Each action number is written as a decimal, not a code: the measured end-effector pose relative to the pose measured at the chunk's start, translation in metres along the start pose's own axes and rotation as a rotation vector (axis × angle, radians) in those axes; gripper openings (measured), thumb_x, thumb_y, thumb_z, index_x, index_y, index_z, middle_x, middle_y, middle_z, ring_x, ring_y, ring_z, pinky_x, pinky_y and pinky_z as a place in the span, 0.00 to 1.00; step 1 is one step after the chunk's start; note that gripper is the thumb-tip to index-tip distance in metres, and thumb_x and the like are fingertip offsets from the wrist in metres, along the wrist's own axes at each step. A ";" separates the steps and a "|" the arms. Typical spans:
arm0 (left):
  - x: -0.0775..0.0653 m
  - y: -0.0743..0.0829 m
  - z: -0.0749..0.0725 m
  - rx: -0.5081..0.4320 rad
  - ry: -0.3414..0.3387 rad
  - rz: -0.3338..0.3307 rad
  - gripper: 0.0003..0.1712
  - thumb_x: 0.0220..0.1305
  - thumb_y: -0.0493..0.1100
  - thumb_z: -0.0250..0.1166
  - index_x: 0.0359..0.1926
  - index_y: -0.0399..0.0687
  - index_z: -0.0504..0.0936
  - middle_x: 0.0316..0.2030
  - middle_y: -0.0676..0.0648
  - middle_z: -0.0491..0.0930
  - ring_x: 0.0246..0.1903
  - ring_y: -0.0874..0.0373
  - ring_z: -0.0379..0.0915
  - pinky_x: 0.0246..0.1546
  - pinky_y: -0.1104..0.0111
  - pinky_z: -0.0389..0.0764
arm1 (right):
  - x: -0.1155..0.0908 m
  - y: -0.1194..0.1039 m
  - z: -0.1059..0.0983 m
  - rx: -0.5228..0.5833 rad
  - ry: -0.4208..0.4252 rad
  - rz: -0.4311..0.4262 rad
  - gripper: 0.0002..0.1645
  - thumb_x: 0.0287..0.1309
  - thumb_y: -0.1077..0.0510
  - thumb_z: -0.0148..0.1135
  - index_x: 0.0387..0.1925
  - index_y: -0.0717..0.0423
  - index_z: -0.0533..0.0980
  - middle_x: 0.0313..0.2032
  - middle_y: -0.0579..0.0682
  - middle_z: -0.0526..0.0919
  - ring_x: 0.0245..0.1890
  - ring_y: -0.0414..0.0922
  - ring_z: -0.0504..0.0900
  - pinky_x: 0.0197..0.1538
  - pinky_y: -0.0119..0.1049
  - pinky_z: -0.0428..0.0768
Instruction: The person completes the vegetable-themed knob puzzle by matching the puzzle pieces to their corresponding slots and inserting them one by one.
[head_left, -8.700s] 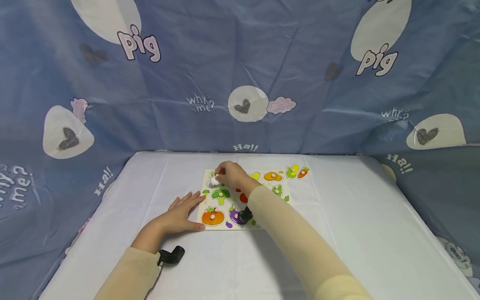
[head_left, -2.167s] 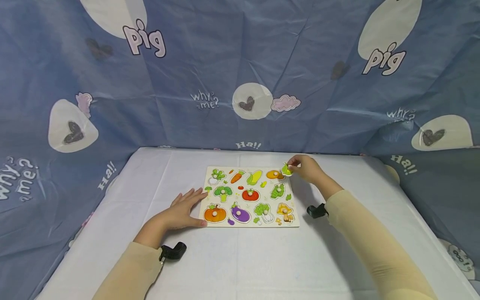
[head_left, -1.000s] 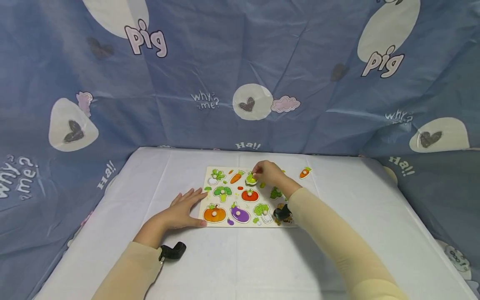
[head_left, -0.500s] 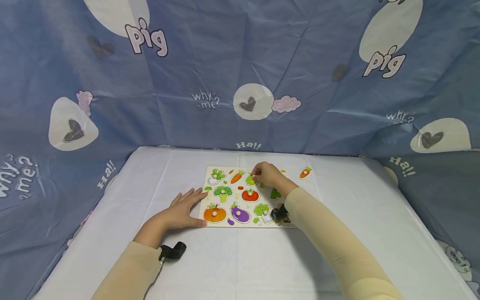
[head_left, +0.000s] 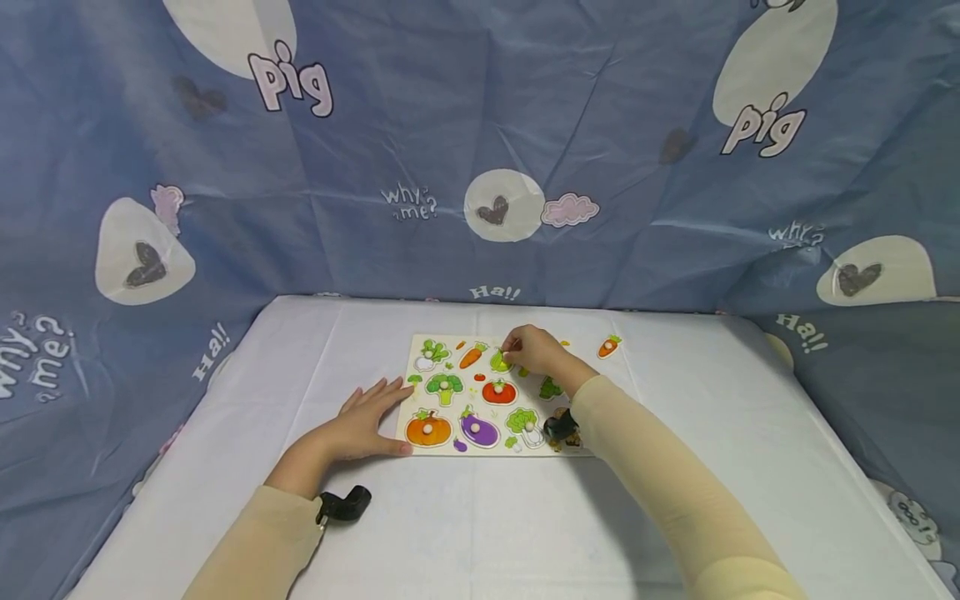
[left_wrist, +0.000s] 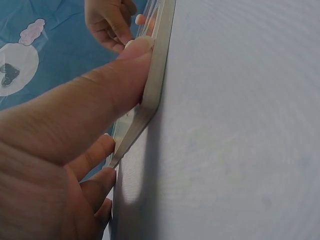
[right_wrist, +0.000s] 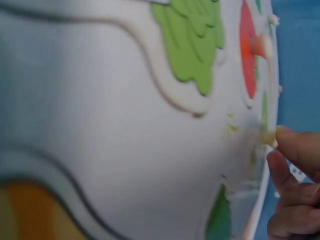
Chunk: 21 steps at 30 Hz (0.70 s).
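Observation:
A vegetable knob puzzle board [head_left: 411, 406] lies on the white table. My right hand [head_left: 536, 348] pinches the knob of a corn puzzle piece [head_left: 498, 360] over the corn space in the board's back row; the fingers cover part of the piece. Beside it on the left is a carrot picture [head_left: 472, 356] with no knob showing. My left hand [head_left: 367, 423] rests against the board's left side, fingers spread, thumb near the front corner. The left wrist view shows that thumb [left_wrist: 115, 82] on the board's edge. In the right wrist view, the pinching fingertips [right_wrist: 280, 142] show at the right.
A loose carrot piece [head_left: 609, 347] lies on the table right of the board. Tomato [head_left: 499, 392], broccoli [head_left: 445, 387], pumpkin [head_left: 427, 429] and eggplant [head_left: 478, 429] pieces sit in the board. A blue printed cloth [head_left: 360, 250] hangs behind the table.
My right hand left the radish at the board's back left, picked the corn piece off the table at the right and carried it left over its space. My left hand stays put.

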<state>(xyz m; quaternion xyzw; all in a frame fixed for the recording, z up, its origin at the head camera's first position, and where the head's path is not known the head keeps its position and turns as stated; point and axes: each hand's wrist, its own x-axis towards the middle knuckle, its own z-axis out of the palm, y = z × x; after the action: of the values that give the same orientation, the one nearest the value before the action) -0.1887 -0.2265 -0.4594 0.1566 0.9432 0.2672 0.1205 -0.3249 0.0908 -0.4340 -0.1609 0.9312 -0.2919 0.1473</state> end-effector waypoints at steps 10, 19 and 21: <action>0.000 0.000 0.000 -0.010 0.004 0.001 0.61 0.44 0.66 0.77 0.75 0.48 0.62 0.77 0.39 0.52 0.77 0.38 0.37 0.74 0.42 0.32 | -0.022 0.000 -0.027 -0.012 0.084 -0.076 0.08 0.69 0.57 0.61 0.45 0.55 0.82 0.41 0.51 0.82 0.38 0.47 0.79 0.44 0.42 0.79; -0.001 0.000 0.000 -0.010 0.005 0.005 0.61 0.45 0.66 0.76 0.76 0.48 0.62 0.77 0.39 0.52 0.77 0.38 0.37 0.74 0.41 0.32 | -0.040 0.020 -0.053 0.006 0.183 -0.056 0.08 0.68 0.56 0.63 0.44 0.55 0.82 0.42 0.52 0.83 0.39 0.48 0.78 0.43 0.42 0.78; -0.001 0.000 0.001 -0.007 0.003 0.005 0.61 0.45 0.67 0.76 0.76 0.48 0.62 0.77 0.39 0.51 0.77 0.38 0.37 0.74 0.41 0.32 | -0.046 0.026 -0.058 0.001 0.213 -0.056 0.09 0.68 0.56 0.62 0.44 0.56 0.82 0.42 0.52 0.83 0.37 0.49 0.78 0.41 0.42 0.77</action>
<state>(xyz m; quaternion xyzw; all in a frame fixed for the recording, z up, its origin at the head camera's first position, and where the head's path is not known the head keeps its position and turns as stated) -0.1880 -0.2265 -0.4598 0.1581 0.9420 0.2712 0.1189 -0.3104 0.1577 -0.3956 -0.1547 0.9367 -0.3117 0.0391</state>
